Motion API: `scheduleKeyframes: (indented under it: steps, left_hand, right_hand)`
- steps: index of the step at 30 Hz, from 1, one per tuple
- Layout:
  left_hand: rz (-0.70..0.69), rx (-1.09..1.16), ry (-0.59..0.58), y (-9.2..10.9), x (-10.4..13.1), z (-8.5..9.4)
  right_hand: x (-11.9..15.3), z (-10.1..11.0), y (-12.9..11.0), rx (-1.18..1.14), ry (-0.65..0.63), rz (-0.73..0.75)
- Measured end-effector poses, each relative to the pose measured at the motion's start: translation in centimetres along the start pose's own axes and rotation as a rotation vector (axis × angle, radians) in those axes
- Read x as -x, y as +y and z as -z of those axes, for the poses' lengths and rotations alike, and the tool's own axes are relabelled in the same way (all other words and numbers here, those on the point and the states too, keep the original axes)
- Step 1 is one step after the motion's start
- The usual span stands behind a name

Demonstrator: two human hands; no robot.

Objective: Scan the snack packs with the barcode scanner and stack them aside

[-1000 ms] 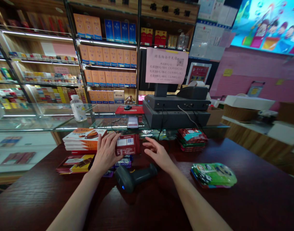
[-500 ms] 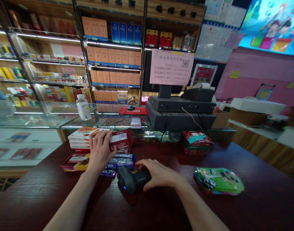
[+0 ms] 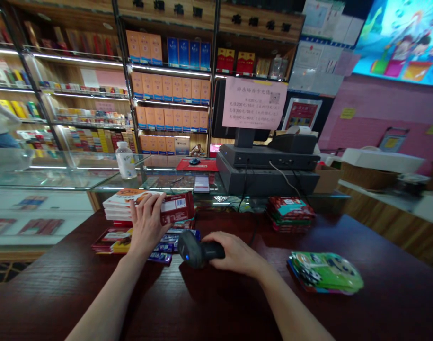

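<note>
My right hand (image 3: 232, 251) is closed around the handle of a dark barcode scanner (image 3: 190, 248), whose small blue light is on. The scanner's head points left, over the table. My left hand (image 3: 147, 222) holds a dark red box (image 3: 177, 207) tilted up, with its white barcode label showing; the thumb is partly hidden. Beside that hand lies a stack of white and orange boxes (image 3: 119, 203). Below it are flat red and yellow packets (image 3: 111, 239) and several purple-wrapped bars (image 3: 161, 257).
On the right of the dark table (image 3: 216, 312) lie green packets (image 3: 326, 272) and a stack of red packets (image 3: 290, 213). Behind stand a cash register (image 3: 266, 177), a phone (image 3: 201, 183) and a bottle (image 3: 126, 161) on the glass counter. A person (image 3: 1, 121) is at far left.
My right hand has closed round the scanner's handle, and the scanner has risen slightly and shifted right. My left hand stays on the red box. The view has tilted a little.
</note>
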State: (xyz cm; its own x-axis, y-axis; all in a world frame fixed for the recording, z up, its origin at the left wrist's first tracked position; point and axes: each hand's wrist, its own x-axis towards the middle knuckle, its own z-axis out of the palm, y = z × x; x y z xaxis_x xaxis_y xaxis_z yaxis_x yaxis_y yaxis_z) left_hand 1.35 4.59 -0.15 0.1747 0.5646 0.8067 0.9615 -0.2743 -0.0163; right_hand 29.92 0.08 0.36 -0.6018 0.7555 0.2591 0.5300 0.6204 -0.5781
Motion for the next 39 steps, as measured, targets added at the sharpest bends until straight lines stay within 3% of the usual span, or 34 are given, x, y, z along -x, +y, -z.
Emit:
scheduleKeyframes:
  steps: [7, 12, 30, 39]
  left_hand:
    - [-0.001, 0.017, -0.008, 0.1, 0.1, -0.2]
    - [-0.009, -0.004, 0.010, -0.1, 0.3, -0.7]
    - [-0.037, 0.005, 0.008, -0.1, 0.4, -1.2]
    - [-0.031, 0.022, 0.029, 0.0, 0.4, -0.8]
  right_hand:
    - [0.1, 1.6, 0.1, -0.135, 0.218, -0.006]
    - [0.3, 1.9, 0.6, -0.227, 0.276, -0.019]
    - [0.4, 2.0, 0.9, -0.287, 0.224, -0.011]
    - [0.2, 0.7, 1.0, -0.170, -0.052, 0.008]
